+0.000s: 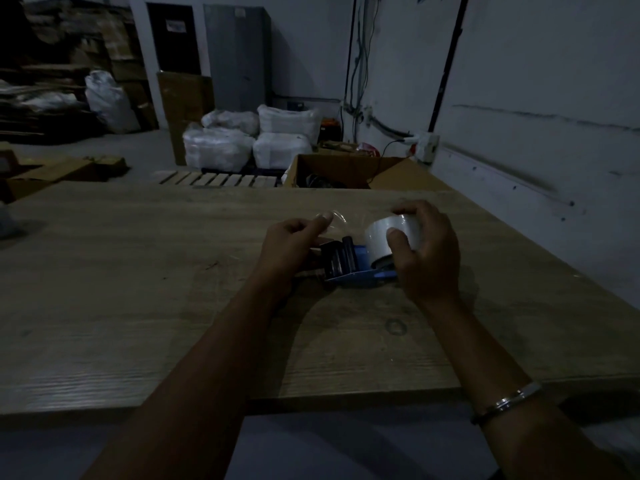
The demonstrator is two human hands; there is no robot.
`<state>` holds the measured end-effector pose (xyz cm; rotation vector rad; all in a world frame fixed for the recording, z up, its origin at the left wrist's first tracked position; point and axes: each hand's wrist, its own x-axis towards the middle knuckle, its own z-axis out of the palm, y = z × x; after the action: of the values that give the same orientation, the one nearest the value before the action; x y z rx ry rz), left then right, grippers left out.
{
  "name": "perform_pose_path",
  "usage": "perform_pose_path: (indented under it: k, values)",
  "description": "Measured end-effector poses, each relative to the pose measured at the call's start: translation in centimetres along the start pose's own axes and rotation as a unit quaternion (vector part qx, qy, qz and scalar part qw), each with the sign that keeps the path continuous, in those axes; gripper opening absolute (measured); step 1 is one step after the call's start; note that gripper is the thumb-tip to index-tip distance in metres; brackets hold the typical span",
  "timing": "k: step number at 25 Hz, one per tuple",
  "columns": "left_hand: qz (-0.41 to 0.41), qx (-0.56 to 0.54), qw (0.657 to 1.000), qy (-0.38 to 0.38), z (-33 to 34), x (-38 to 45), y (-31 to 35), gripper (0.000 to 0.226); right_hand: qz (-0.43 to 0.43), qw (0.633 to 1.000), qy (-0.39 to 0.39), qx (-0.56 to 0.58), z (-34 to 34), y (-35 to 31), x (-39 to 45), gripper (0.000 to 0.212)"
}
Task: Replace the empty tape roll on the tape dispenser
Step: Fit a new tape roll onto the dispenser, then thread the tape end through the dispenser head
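Dim warehouse table [138, 306]: right hand [424, 258] wraps the light tape roll [391, 237] on the blue dispenser [353, 271]; left hand [294, 237] pinches its sticky, flimsy free end [341, 220].

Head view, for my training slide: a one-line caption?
Right hand grips tape roll on blue dispenser; left hand pinches the tape end.

Dispenser [349, 268] front hidden behind left hand [291, 237].
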<state>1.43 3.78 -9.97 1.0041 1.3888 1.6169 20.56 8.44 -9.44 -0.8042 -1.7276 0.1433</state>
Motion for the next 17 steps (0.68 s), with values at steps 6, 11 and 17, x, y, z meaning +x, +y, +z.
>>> perform_pose_path:
  k: [6,11,17]
  values:
    - [0.033,-0.026,0.999,0.031,-0.12,-0.01,0.02,0.039,-0.036,0.999,-0.013,-0.007,0.14,-0.16,0.14,0.035]
    - [0.052,-0.055,0.996,0.053,-0.21,0.22,-0.06,0.033,-0.013,0.999,-0.026,0.024,-0.26,-0.17,0.07,0.031]
    - [0.129,-0.018,0.987,0.098,-0.48,0.53,-0.39,0.024,-0.087,0.991,-0.097,-0.003,0.2,-0.92,-0.4,0.039]
